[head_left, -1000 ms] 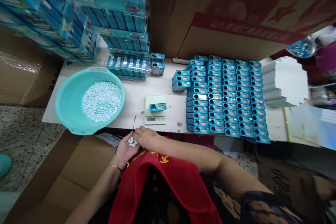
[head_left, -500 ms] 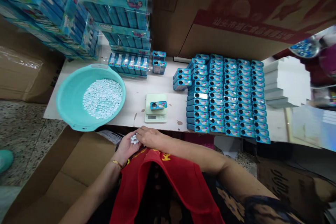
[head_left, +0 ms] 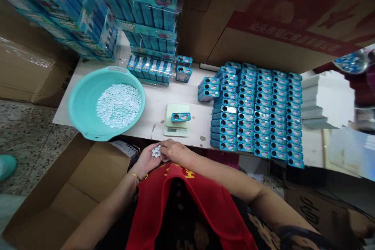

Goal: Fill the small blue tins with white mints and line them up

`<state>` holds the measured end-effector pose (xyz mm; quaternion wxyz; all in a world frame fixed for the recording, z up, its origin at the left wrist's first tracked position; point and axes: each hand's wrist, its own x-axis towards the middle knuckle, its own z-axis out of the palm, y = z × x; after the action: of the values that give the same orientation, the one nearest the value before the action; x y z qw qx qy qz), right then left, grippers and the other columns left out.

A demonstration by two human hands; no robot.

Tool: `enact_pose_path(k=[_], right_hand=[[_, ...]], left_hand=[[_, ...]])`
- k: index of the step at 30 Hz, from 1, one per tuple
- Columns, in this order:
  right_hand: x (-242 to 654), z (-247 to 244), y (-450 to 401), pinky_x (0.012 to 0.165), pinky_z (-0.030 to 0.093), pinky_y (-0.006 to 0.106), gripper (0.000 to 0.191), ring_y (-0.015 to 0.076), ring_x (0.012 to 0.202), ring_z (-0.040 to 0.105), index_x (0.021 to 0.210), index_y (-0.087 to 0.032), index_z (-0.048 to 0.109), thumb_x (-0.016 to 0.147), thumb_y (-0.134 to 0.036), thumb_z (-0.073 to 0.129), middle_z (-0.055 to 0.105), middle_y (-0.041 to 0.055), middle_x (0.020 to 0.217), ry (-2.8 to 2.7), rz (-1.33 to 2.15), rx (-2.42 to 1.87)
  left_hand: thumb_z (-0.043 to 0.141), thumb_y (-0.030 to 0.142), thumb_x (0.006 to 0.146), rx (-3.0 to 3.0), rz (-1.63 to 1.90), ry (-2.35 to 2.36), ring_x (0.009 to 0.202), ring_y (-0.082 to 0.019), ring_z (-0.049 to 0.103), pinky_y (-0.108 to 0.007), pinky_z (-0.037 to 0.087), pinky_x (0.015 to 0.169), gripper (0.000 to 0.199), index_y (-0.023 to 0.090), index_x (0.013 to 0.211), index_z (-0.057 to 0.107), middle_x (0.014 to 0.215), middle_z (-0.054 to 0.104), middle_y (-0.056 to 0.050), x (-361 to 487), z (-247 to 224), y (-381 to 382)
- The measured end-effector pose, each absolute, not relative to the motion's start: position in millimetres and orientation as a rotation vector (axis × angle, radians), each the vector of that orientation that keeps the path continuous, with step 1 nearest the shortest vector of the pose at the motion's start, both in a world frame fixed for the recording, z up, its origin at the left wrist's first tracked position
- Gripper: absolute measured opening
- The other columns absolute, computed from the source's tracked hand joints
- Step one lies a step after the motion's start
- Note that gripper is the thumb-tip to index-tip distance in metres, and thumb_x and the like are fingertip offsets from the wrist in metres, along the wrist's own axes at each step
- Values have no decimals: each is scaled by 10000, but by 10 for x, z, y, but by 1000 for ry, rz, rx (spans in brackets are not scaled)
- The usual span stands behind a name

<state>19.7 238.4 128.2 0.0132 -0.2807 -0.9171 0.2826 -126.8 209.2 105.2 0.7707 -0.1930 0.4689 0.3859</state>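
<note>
In the head view my left hand (head_left: pixel 147 160) is cupped palm up near my lap and holds a small pile of white candies (head_left: pixel 156 151). My right hand (head_left: pixel 175 152) lies against it from the other side. Its fingers curl down at the edge of the pile, and whatever is under them is hidden. Just beyond my hands, a pale green kitchen scale (head_left: pixel 177 129) stands on the table, bearing one blue candy tin (head_left: pixel 181 117). To the left, a turquoise basin (head_left: pixel 84 105) contains many loose white candies.
Rows of blue tins (head_left: pixel 258 113) stand on the right of the white table (head_left: pixel 152 103). Wrapped display packs (head_left: pixel 146 19) are stacked at the back left. White cards (head_left: pixel 328 101) sit at the far right. A big carton (head_left: pixel 263 15) rises behind; an opened cardboard box (head_left: pixel 84 179) lies below left.
The whole view has shifted slightly, so the table things appear a little further right. Both hands stay together around the candies; the right fingers have moved slightly over the pile.
</note>
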Motion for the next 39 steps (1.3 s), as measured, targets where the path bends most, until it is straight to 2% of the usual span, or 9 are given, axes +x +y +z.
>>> enact_pose_path(k=[4, 8, 14, 19, 24, 28, 33, 35, 39], right_hand=[[266, 1219, 2442, 840, 441, 282, 157, 163, 974, 513, 960, -141, 599, 839, -176, 505, 591, 90, 1059, -2629, 1020, -938], [345, 1262, 2549, 859, 433, 277, 165, 150, 959, 519, 934, -148, 603, 836, -142, 470, 599, 80, 1000, -2424, 997, -1001], [475, 1285, 2985, 851, 446, 296, 185, 159, 954, 539, 897, -167, 616, 820, -127, 452, 609, 81, 938, -2206, 790, -1182], [555, 1195, 3182, 818, 470, 300, 212, 172, 913, 570, 961, -190, 632, 844, -153, 459, 623, 86, 984, -2294, 660, -1196], [742, 1298, 3087, 822, 470, 308, 225, 174, 904, 573, 960, -192, 638, 876, -193, 430, 634, 83, 945, -2204, 517, -1269], [992, 1333, 3024, 797, 474, 313, 199, 169, 863, 581, 917, -185, 642, 867, -196, 450, 643, 69, 884, -2054, 431, -1346], [1213, 1274, 3014, 734, 490, 313, 168, 160, 779, 602, 836, -188, 641, 847, -204, 474, 652, 46, 803, -1878, 435, -1466], [1227, 1265, 3006, 734, 491, 319, 163, 162, 779, 603, 832, -186, 640, 843, -210, 479, 653, 48, 805, -1842, 445, -1483], [1166, 1243, 2980, 770, 486, 342, 176, 169, 815, 595, 865, -192, 640, 848, -219, 467, 647, 52, 830, -1821, 472, -1470]], left_hand=[[407, 71, 815, -343, 844, 958, 598, -148, 615, -269, 520, 589, 192, 69, 756, 590, 659, 634, -82, -1237, 1049, 2185], [414, 61, 812, -352, 876, 892, 643, -149, 632, -271, 538, 635, 185, 66, 784, 596, 686, 647, -85, -1178, 1094, 2306], [450, 80, 798, -322, 944, 848, 943, -238, 636, -347, 525, 840, 213, 24, 929, 607, 912, 673, -172, -1178, 1217, 2480], [467, 78, 784, -328, 964, 867, 1027, -261, 604, -350, 527, 854, 229, 36, 960, 608, 1012, 655, -188, -1271, 1211, 2432], [442, 60, 801, -404, 1010, 966, 950, -247, 635, -318, 557, 775, 208, 24, 924, 605, 977, 654, -196, -1428, 1148, 2260], [427, 54, 823, -458, 1067, 1058, 816, -182, 655, -254, 563, 657, 196, 46, 916, 600, 859, 654, -145, -1658, 1048, 2115], [427, 87, 847, -382, 1056, 963, 496, -63, 519, -140, 398, 380, 184, 93, 917, 597, 633, 541, -18, -1862, 963, 2016], [427, 107, 854, -346, 1054, 929, 483, -57, 489, -136, 365, 363, 183, 102, 922, 597, 628, 517, -7, -1862, 983, 2016], [420, 140, 865, -331, 1044, 970, 597, -92, 553, -171, 452, 459, 192, 90, 905, 602, 731, 569, -57, -1769, 1065, 2061]])
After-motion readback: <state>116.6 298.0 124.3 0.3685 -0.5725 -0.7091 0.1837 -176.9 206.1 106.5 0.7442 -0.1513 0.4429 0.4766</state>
